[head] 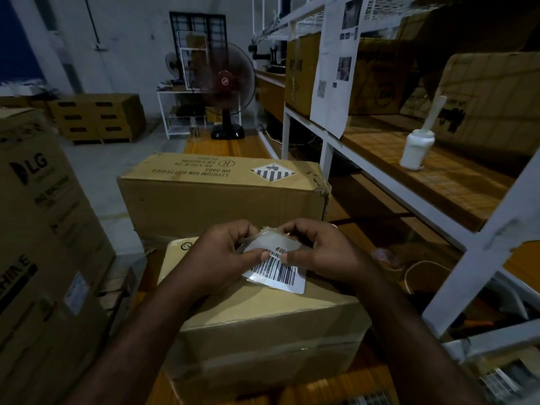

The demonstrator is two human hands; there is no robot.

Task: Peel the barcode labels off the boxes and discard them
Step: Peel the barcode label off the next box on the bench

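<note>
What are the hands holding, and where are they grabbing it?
Both hold the barcode label. The left hand pinches its left side, the right hand its right side, over a cardboard box.

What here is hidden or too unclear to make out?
Head view:
- Number on the label: half covered by the left hand and right hand, which pinch it.
- Top of the box beneath the label: hidden by both hands.
- Poster: print too small.
- Where peeled labels go: nothing shows it.
</note>
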